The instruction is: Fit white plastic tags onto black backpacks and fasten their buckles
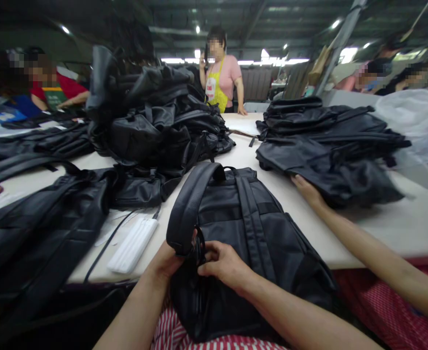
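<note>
A black backpack (228, 223) lies at the table's front edge, its lower end over my lap. My left hand (168, 260) is closed around the lower end of its padded shoulder strap (184, 209), with the fingers partly hidden behind the strap. From the other side my right hand (223, 265) pinches the thin black webbing (200, 243) below that strap. The second shoulder strap (252, 218) runs flat down the backpack's middle.
Black bags are heaped (155, 112) at the back left and stacked (319, 141) at the right, where a co-worker's hand (306, 189) touches them. A white power bank (133, 243) with a cable lies left. A person in a yellow apron (219, 82) stands across the table.
</note>
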Tool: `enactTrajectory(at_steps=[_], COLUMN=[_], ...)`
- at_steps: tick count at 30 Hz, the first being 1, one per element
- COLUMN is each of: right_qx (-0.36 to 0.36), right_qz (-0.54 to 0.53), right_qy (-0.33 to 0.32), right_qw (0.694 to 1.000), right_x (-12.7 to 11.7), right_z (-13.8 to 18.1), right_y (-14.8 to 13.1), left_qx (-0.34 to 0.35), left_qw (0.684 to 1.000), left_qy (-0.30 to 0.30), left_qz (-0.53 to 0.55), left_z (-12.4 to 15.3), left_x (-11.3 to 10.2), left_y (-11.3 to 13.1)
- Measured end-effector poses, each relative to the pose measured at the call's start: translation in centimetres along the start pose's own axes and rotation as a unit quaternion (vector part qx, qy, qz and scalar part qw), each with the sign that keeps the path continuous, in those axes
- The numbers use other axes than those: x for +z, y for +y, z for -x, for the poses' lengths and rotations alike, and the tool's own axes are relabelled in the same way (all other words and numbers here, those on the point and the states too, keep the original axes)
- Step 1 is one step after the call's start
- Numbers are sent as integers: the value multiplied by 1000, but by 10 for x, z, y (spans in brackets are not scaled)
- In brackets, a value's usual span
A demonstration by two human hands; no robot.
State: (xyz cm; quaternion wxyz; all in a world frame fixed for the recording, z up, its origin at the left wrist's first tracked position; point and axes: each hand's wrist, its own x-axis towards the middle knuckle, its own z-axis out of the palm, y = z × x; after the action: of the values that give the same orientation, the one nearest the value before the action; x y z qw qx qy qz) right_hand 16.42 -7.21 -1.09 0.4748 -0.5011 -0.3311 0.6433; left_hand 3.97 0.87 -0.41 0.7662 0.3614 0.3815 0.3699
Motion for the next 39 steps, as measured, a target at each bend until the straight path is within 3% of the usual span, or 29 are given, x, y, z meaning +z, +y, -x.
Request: enactTrajectory(at_steps=[7, 11, 15, 21, 27, 33, 39], right_qx=[-27, -19, -32, -124, -143, -240, -268], right_qz=[-36, -35, -42, -41, 51, 202, 269], right_qy=[4, 15, 9, -59, -124, -109, -97], right_qw=[999, 999, 999, 990, 981, 943, 920], right_x=[1, -3, -7, -10, -12, -15, -11], right_z=[3, 8, 16, 22, 18, 23, 26], right_y=[-6, -5, -6, -4, -7, -25, -33], left_qx=[21, 60, 0, -52, -59, -11, -16], left_qw=[998, 988, 975, 950, 945, 959, 970], left_qy=[-35, -43, -68, -146, -117, -104, -67], left_qz=[-43, -136, -213, -271, -299, -263, -234], left_z=[-1, 9, 35, 60, 47, 44, 43], left_x=[-1, 2, 7, 9, -4, 1, 2], left_y=[6, 1, 3, -1, -12, -7, -13])
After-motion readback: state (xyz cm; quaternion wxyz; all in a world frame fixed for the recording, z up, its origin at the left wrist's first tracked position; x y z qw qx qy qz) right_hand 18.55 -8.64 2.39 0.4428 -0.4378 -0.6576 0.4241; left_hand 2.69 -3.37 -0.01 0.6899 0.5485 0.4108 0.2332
